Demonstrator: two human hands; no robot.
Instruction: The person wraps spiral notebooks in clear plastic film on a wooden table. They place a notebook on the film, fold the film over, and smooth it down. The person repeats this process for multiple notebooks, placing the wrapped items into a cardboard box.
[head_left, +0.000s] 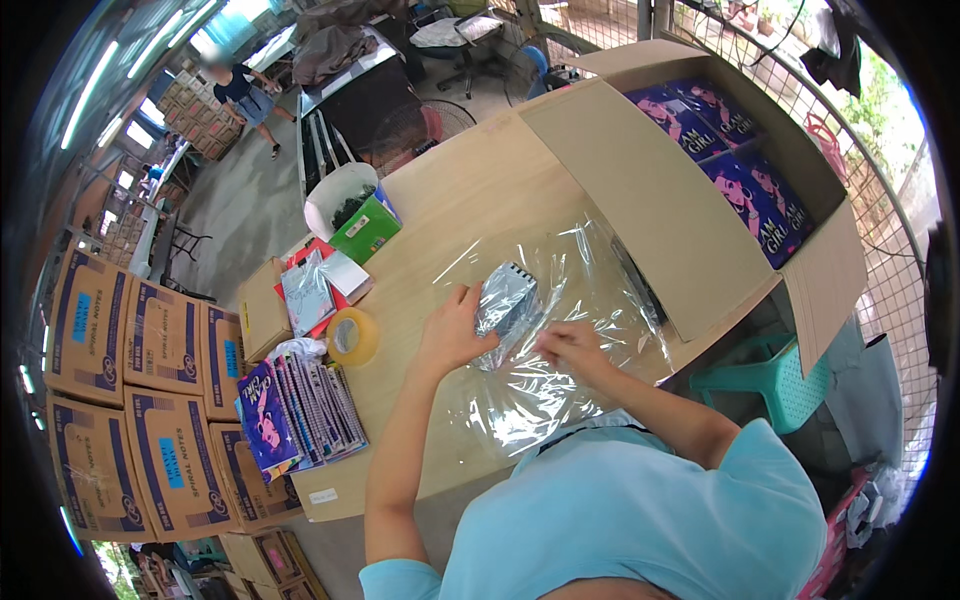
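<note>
A small grey spiral notepad (508,300) lies on the table in front of me, its black coil along the far edge. My left hand (460,325) grips its left side, thumb across the near end. Shiny clear plastic film (535,400) spreads around and partly over the pad. Just right of the pad, my right hand (575,350) has its fingers curled into a pinch at the film's edge. The fingertips partly hide what they hold.
An open carton (640,210) of purple printed packs stands at the right. To the left are a tape roll (353,336), a row of spiral notebooks (315,405) and a green-and-white bin (365,225). Stacked cartons (165,340) flank the table (450,210); a teal stool (780,385) is at right.
</note>
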